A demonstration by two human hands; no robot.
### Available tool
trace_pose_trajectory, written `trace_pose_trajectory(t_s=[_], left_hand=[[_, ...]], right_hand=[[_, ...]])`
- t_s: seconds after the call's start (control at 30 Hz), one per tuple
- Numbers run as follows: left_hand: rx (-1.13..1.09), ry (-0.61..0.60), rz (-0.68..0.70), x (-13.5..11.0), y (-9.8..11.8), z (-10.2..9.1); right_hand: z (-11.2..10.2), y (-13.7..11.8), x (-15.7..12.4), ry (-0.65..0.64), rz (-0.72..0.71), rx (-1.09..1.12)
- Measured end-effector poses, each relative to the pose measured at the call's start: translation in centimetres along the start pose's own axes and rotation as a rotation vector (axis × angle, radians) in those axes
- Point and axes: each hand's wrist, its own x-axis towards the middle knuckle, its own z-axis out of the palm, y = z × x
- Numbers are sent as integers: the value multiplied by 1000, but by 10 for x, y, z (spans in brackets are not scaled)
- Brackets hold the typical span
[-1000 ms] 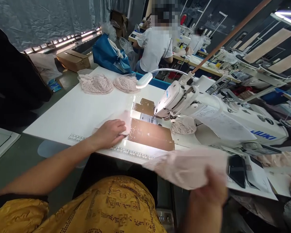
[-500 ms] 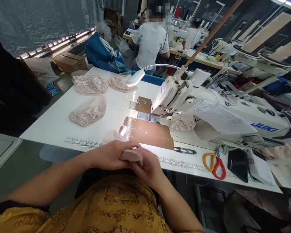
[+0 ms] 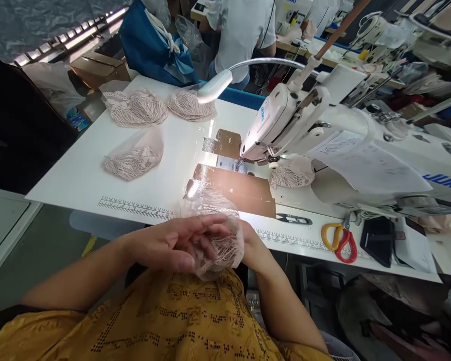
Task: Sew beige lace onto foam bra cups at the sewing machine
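Observation:
Both my hands meet just before the table's front edge, over my lap. My left hand (image 3: 176, 243) has its fingers curled around a clear plastic bag of pink lace pieces (image 3: 220, 235). My right hand (image 3: 253, 240) grips the same bag from behind; the bag hides most of its fingers. The bag bulges upward between the hands. Beyond it lies the brown taped sewing area (image 3: 235, 188) under the head of the white sewing machine (image 3: 285, 123).
Three more bags of lace (image 3: 133, 158) lie at the table's left and back. Another lace piece (image 3: 289, 175) sits under the machine arm. Red-and-yellow scissors (image 3: 340, 240), thread snips (image 3: 293, 219) and a black phone (image 3: 379, 240) lie right. A person in white (image 3: 244, 35) works behind.
My hands came together at the table edge and now hold a lace-filled bag between them. One bag now lies on the left of the table. The view tilted downward.

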Motion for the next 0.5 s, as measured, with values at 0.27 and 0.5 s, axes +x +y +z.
trace_pose_trajectory(t_s=[0.27,0.5], left_hand=[[376,263,-24,15,-12,-22],[-61,105,-160,2,-22,-27]], right_hand=[[12,6,-2,-72,93,339],[1,18,-9,330,39,403]])
